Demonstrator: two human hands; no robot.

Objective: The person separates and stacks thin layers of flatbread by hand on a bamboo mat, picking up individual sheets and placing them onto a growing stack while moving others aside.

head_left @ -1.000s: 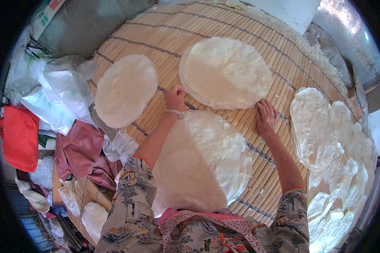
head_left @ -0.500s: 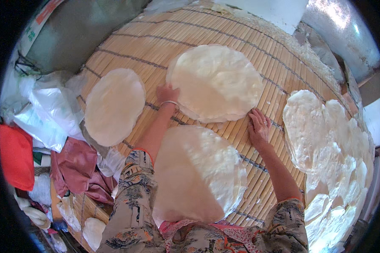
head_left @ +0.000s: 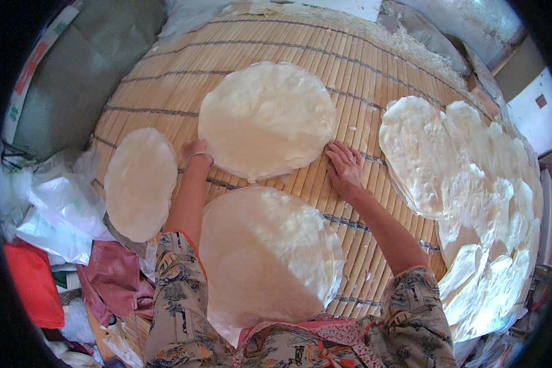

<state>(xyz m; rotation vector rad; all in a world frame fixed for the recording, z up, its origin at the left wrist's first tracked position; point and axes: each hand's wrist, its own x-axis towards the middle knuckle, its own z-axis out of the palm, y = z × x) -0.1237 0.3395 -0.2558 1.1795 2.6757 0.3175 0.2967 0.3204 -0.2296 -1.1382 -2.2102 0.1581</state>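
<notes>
Left hand point(head_left: 194, 151) flat, fingers together, palm down on the bamboo mat point(head_left: 374, 80), fingertips at the near-left rim of the far round sheet point(head_left: 267, 116); nothing grasped. Right hand point(head_left: 345, 170) spread wide, palm down, fingertips touching the near-right rim of the same sheet; nothing held, ring visible on one finger. Sheet lies straight ahead of both hands, away from the body, toward the mat's far edge; both hands bracket its near edge from either side, about equally close. Sheet roughly circular, slightly wider across than deep, thin, pale, lying flat on the slats. Between the forearms, just behind the hands: a second round sheet point(head_left: 270, 251), similar size, close to the mat's near edge, apart from the far one by a narrow strip of bare slats. Left of the left hand: a smaller oval sheet point(head_left: 140, 182), long axis running near-to-far, at the mat's left edge. Along the right edge: overlapping pale sheets point(head_left: 466, 184) in a heap. Off the mat's left: plastic bags point(head_left: 61, 208), red and pink cloth point(head_left: 113, 279).
</notes>
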